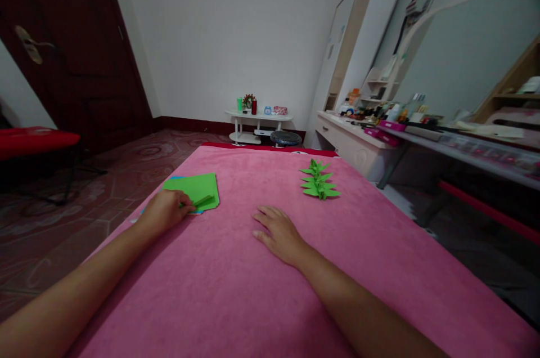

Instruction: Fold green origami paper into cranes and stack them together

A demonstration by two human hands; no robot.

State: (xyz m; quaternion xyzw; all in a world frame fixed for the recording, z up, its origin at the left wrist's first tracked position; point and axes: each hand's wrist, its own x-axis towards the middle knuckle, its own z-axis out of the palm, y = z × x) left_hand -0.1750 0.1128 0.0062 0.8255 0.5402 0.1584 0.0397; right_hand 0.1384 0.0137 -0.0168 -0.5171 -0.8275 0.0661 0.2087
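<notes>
My left hand (165, 210) rests at the near edge of a stack of green paper sheets (198, 187) on the left of the pink cloth (236, 268). Its fingers are curled and pinch the lifted corner of the top sheet. A blue sheet peeks out under the stack. My right hand (279, 234) lies flat on the pink cloth near the middle, fingers stretched out, holding nothing. A folded green paper plant (319, 180) with pointed leaves lies farther away on the right, apart from both hands.
The pink cloth covers a long surface that runs away from me. A cluttered desk (379, 138) and shelves stand to the right, a small white table (258, 120) by the far wall, a red seat (34, 141) and a dark door on the left.
</notes>
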